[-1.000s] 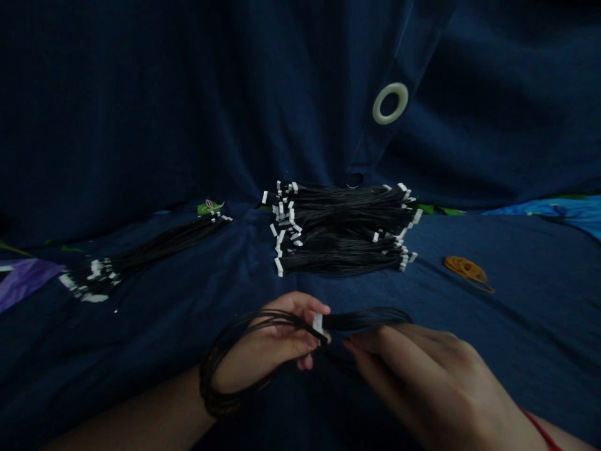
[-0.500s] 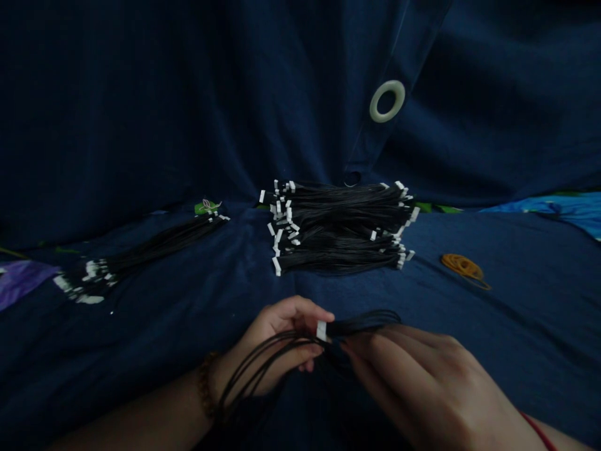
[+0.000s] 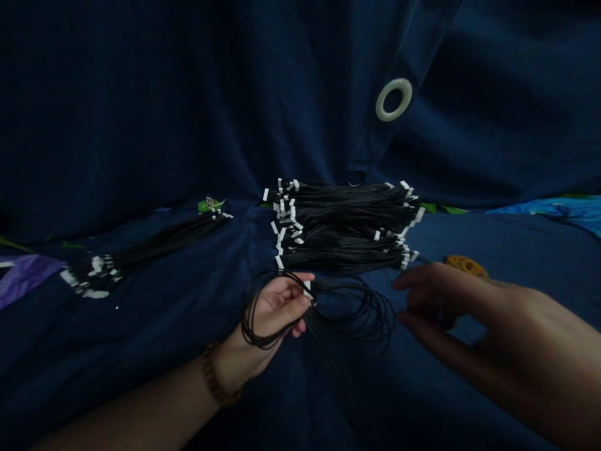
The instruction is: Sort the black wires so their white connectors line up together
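Observation:
My left hand (image 3: 282, 307) pinches a bundle of thin black cables (image 3: 361, 307) near a white connector (image 3: 307, 289). The cables loop over the left wrist side and spread in loose coils to the right. To the right of those coils, my right hand (image 3: 451, 307) is off the cables, its thumb and forefinger apart with nothing between them. Just beyond the hands lies a stack of black cable bundles (image 3: 347, 219) with white connectors at both ends. A coil of orange-brown rubber bands (image 3: 466, 265) is partly hidden behind my right hand.
Farther left, another black cable bundle (image 3: 164, 240) with white connectors lies slantwise on the dark blue cloth (image 3: 178, 338). A blue curtain with a pale ring (image 3: 394, 100) hangs behind. Purple fabric (image 3: 28, 279) shows at the left edge, bright blue fabric (image 3: 558, 207) at the right.
My right hand has let go of the cables and moved right, toward the rubber bands. My left hand has moved slightly up and away with the bundle, whose loops have fanned out.

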`<state>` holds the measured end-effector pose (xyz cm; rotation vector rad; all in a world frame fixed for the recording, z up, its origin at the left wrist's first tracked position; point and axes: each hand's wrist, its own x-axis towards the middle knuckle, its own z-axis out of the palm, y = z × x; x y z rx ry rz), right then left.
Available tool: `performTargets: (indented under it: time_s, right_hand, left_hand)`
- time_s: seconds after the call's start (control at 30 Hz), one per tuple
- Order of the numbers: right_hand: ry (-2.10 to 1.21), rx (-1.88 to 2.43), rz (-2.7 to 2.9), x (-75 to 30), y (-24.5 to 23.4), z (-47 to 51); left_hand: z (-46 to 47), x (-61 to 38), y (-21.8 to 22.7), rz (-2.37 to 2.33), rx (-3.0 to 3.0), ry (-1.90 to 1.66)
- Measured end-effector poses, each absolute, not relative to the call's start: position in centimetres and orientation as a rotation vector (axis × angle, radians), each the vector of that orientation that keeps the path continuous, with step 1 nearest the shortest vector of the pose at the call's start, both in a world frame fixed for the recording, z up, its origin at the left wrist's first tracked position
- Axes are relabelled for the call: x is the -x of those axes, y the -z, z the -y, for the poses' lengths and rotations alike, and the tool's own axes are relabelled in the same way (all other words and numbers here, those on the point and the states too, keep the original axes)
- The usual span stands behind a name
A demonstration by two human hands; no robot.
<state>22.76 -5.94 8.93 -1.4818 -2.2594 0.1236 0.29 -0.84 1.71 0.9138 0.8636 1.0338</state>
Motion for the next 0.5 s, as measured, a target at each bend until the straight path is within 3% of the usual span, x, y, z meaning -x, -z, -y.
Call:
performTargets:
  time_s: [0.17, 0.5]
  right_hand:
    - [-0.336, 1.39, 2.767, -21.5, -6.9, 7.0]
    - [-0.891, 1.288, 2.307, -17.7, -5.3, 4.5]
  left_hand:
    - [0.9, -0.2, -1.7, -0.86, -0.914, -1.05]
    - [1.3, -0.6, -1.7, -0.878, -0.978, -1.058]
